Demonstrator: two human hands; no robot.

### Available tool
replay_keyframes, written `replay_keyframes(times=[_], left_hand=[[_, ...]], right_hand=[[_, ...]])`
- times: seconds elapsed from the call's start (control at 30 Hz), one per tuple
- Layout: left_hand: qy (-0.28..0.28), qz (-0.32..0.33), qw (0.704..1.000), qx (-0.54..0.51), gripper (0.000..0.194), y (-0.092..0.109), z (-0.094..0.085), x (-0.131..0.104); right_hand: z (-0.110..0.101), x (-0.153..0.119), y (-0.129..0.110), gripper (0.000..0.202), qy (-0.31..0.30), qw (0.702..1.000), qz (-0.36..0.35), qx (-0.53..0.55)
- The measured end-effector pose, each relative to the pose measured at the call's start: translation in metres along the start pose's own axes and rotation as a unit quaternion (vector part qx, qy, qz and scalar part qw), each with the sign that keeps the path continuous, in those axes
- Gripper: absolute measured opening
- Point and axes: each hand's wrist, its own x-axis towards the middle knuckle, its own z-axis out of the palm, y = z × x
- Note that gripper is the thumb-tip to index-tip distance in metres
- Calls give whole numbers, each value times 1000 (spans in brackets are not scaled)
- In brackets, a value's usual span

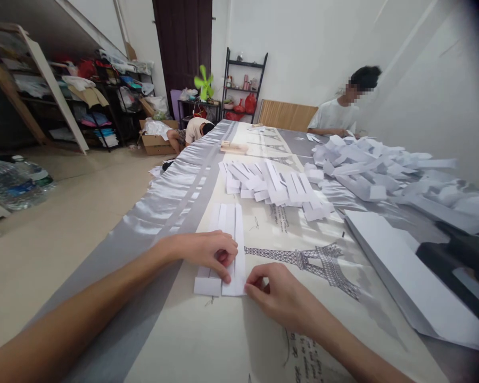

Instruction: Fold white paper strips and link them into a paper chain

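Observation:
Folded white paper strips [239, 229] lie side by side on the printed table cover [191, 330], in front of me. My left hand [209, 254] rests on them with curled fingers, its thumb pressing down on the paper near the lower end. At the lower right corner of the right-hand strip, my right hand [273, 292] pinches the paper's edge between thumb and index finger. Beyond both hands spreads a pile of folded white papers [277, 183]. The cover shows an Eiffel Tower drawing to the right of the strips.
A large heap of folded papers [367, 159] covers the right side, with a stack of white sheets [407, 271] nearer. A person in white [335, 114] sits at the far right; another person [195, 130] bends low beyond the table's left edge. A wooden piece [233, 146] lies farther back.

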Motion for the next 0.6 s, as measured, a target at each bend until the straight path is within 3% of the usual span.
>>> replay_keyframes(times=[0.13,0.4,0.47,0.6], left_hand=[[-4,3,1000,1,43,4,-2,1],[0,3,1000,-8,43,1,-1,1],[3,2,1000,-10,43,0,0,1],[7,1,1000,-2,43,0,0,1]], right_hand=[[8,-5,-1,15,47,989,-26,-140],[15,-8,10,8,77,962,-84,-250],[13,-8,11,7,79,944,-156,-278],[14,-14,8,20,74,876,-324,-350]])
